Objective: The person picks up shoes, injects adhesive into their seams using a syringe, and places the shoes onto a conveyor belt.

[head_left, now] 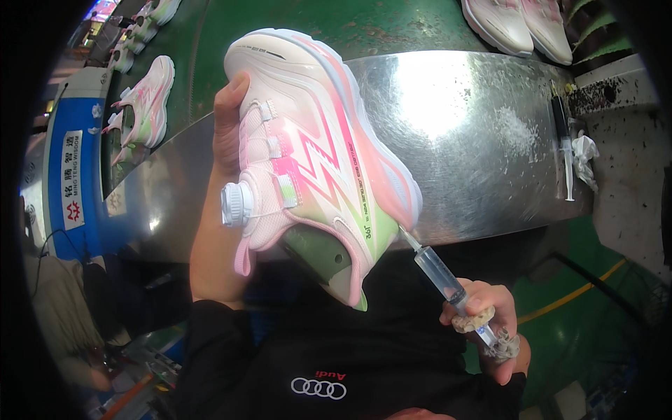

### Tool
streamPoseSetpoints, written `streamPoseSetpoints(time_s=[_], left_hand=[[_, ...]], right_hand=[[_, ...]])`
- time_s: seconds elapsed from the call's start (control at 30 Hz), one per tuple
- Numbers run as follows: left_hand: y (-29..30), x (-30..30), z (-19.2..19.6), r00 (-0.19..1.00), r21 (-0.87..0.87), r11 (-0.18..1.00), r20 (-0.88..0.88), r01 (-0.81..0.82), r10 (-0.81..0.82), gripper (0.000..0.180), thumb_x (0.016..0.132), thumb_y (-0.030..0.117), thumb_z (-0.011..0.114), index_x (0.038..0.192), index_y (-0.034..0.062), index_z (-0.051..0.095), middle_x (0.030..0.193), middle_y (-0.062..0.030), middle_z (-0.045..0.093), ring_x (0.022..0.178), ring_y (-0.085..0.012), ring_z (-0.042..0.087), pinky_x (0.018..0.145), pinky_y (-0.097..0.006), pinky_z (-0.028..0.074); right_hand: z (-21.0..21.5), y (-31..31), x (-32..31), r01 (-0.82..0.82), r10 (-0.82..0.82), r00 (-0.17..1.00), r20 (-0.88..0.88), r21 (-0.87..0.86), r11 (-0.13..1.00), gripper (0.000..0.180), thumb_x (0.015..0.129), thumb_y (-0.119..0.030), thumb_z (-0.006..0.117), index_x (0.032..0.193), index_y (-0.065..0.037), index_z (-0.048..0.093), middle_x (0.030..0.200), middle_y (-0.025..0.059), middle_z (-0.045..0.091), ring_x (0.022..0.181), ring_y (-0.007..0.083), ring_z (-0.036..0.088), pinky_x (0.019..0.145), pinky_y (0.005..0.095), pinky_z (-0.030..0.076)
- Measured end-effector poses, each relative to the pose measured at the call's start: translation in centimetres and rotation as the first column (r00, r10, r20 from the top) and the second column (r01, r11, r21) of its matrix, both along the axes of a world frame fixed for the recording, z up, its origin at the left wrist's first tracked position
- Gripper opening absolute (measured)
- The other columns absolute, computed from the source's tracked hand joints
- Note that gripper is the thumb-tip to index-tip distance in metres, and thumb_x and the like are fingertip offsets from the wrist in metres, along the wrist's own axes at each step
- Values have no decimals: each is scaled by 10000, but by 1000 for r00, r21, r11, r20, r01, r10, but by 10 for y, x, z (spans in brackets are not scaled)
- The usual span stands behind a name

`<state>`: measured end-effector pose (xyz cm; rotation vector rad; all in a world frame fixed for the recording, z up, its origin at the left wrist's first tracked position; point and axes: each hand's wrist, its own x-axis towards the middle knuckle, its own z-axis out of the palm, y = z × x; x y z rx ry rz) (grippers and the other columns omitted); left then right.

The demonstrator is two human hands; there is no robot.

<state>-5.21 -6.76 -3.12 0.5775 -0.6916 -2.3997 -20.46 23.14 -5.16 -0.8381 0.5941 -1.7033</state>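
A pink, white and light-green sneaker point(318, 140) is held up with its toe pointing away and its side turned upward. My left hand point(227, 129) grips it from the left; the thumb lies by the toe and the other fingers are hidden beneath. A white dial point(236, 203) sits on the shoe's tongue, and a dark-green shoe last point(318, 253) fills the opening. In my right hand point(495, 304) is a clear syringe point(439, 271), with greyish wrapping around its finger grip and plunger end. Its tip touches the heel area, where upper meets sole.
A shiny metal plate point(483, 189) lies under the shoe. At its right edge rest another syringe point(565, 150) and crumpled white tissue point(585, 162). More sneakers stand on the green surface, a pair point(514, 28) at far right and several point(150, 101) at left, near a blue panel point(64, 161).
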Motion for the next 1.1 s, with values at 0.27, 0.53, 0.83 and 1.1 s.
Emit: streamPoseSetpoints(time_s=[0.27, 0.53, 0.83, 1.1], left_hand=[[-3, 7, 0, 976, -42, 998, 209, -55, 63, 503, 783, 397, 591, 1142, 53, 518, 1069, -125, 599, 949, -270, 605, 860, -433, 490], [-3, 50, 10, 934, 0, 1000, 357, -31, 29, 571, 855, 311, 512, 1269, -54, 365, 1196, -220, 502, 1066, -332, 535, 948, -452, 417], [14, 97, 13, 813, -559, 734, 582, 386, 15, 491, 909, 286, 411, 1264, -50, 365, 1219, -229, 478, 1077, -348, 523, 774, -479, 543], [49, 133, 12, 780, -319, 945, 607, 67, 150, 478, 888, 296, 519, 1225, -24, 407, 1182, -186, 508, 1069, -282, 538, 890, -397, 479]], right_hand=[[-10, -2, 0, -15, 16, 1000, 8, -35, 999, 908, 545, -520, 806, 1183, 30, 466, 965, 135, 546, 823, 186, 503, 716, 275, 401], [-16, -11, -4, -40, 42, 998, 39, -45, 998, 946, 546, -458, 836, 1222, 54, 417, 1007, 113, 478, 834, 142, 476, 710, 241, 383], [-20, -23, 1, 3, -8, 990, -144, -35, 999, 911, 550, -443, 835, 1221, 28, 438, 1032, 91, 501, 798, 126, 463, 639, 221, 381], [-15, -24, 5, -44, 47, 975, -218, 15, 999, 916, 540, -410, 846, 1242, 3, 427, 1067, 89, 500, 821, 130, 473, 638, 219, 385]])
